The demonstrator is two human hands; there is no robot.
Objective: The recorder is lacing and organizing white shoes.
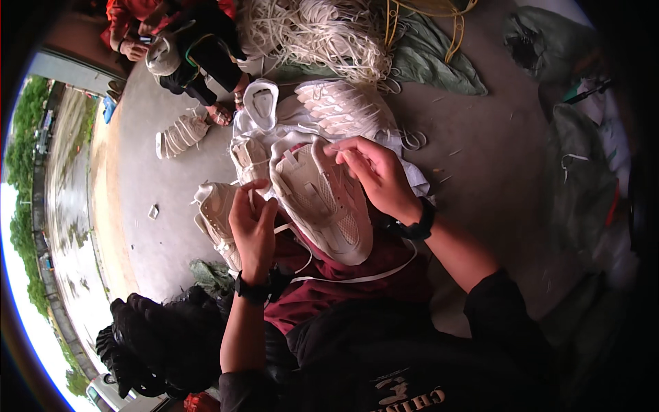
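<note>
A white-and-beige sneaker (pixel 349 237) rests in my lap, its toe toward me and its opening facing up. My right hand (pixel 376 175) is at the upper right of its collar, fingertips pinched together; what is between them is too small and blurred to make out. To the left of the shoe, my left hand (pixel 252 226) has its thumb and forefinger apart, with nothing plainly held. A loose white shoelace (pixel 357 279) trails across my dark red clothing below the toe. Another similar sneaker (pixel 217 213) lies just beyond my left hand.
Several shoes and a stacked row of pale uppers (pixel 347 108) lie ahead on white cloth. Behind them is a big heap of white laces (pixel 322 38) on green sheeting. A seated person (pixel 199 58) holds a shoe at far left. Bundled uppers (pixel 182 136) lie on the floor.
</note>
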